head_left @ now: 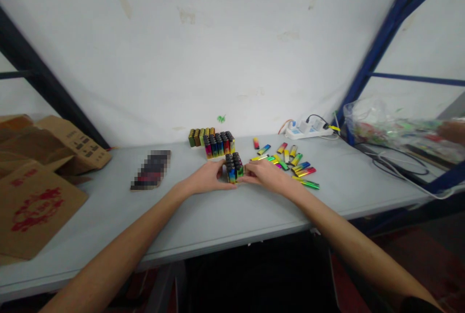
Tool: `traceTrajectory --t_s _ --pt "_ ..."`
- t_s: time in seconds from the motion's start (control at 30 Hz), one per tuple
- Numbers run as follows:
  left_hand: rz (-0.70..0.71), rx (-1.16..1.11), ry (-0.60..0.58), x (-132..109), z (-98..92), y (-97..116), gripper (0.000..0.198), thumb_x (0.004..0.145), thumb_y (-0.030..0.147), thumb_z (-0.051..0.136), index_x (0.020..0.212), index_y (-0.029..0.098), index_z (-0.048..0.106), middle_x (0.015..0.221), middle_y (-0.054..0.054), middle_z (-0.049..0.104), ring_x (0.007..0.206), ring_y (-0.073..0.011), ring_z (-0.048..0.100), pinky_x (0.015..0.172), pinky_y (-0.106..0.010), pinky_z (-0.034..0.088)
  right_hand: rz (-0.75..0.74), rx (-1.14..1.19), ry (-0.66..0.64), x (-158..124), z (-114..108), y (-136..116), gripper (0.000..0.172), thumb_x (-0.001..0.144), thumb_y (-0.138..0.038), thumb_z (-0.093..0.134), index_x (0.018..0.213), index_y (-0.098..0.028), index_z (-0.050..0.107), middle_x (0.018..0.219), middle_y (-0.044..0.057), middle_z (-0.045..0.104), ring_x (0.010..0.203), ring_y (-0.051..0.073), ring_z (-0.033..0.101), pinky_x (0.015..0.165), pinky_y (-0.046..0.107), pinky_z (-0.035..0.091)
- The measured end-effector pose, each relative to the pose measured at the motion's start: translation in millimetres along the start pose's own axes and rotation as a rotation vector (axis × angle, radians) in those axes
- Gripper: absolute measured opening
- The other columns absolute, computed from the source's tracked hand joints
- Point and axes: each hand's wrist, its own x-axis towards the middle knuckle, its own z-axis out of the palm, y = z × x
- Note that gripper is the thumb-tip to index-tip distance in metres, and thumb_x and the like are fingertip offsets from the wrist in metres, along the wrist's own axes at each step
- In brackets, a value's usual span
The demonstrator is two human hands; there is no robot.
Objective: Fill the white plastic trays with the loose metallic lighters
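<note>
A small block of upright lighters (231,173) with black tops and shiny multicoloured bodies stands near the table's middle. My left hand (209,177) is closed round its left side, thumb along the front. On the block's right side, my right hand (267,175) has its fingers bent and pressed against the lighters; its fingertips are partly hidden. Just behind stands a larger block of upright lighters (219,145), with a gold and green group (196,138) at its back left. Several loose lighters (298,159) lie scattered to the right of my right hand.
A blurred-out dark rectangular item (151,170) lies left of my hands. Open cardboard boxes (47,206) fill the table's left end. A white power strip (308,130) sits by the wall. At right are a blue rack post (358,83), cables, a plastic bag (385,126) and another person's hand (454,132).
</note>
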Motion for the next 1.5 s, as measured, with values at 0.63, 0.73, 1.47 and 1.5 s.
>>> traceTrajectory --t_s 0.63,0.73,1.47,1.5 --pt "-0.058 -0.042 -0.003 0 -4.9 -4 0.062 0.068 0.066 0.081 0.104 0.018 0.066 0.088 -0.003 0.068 0.074 -0.0209 0.06 0.064 -0.03 0.045 0.409 -0.053 -0.052 -44 -48 118 0.029 0.098 -0.037 0.065 0.111 -0.014 0.076 0.109 0.013 0.079 0.09 0.021 0.072 0.08 0.027 0.049" --pt "-0.057 -0.052 -0.005 -2 -7.0 -7 0.062 0.067 0.064 0.082 0.106 0.018 0.066 0.09 -0.004 0.069 0.077 -0.0217 0.062 0.066 -0.03 0.047 0.47 -0.094 -0.12 -31 -43 115 0.031 0.095 -0.036 0.069 0.117 -0.015 0.075 0.113 0.014 0.078 0.095 0.023 0.073 0.082 0.028 0.05" --pt "-0.061 -0.043 -0.08 -6 -15.5 -3 0.066 0.072 0.058 0.082 0.121 0.018 0.063 0.095 -0.003 0.071 0.076 -0.0209 0.064 0.063 -0.028 0.047 0.358 0.463 0.376 31 -35 60 0.032 0.089 -0.048 0.073 0.102 -0.019 0.07 0.076 0.003 0.072 0.066 0.015 0.059 0.065 0.026 0.044" --pt "-0.057 -0.042 -0.079 -6 -16.5 -3 0.066 0.072 0.058 0.082 0.121 0.018 0.063 0.095 -0.003 0.071 0.076 -0.0212 0.064 0.063 -0.028 0.048 0.356 0.452 0.398 36 -32 56 0.032 0.086 -0.05 0.075 0.092 -0.019 0.069 0.074 0.002 0.07 0.065 0.015 0.057 0.063 0.027 0.042"
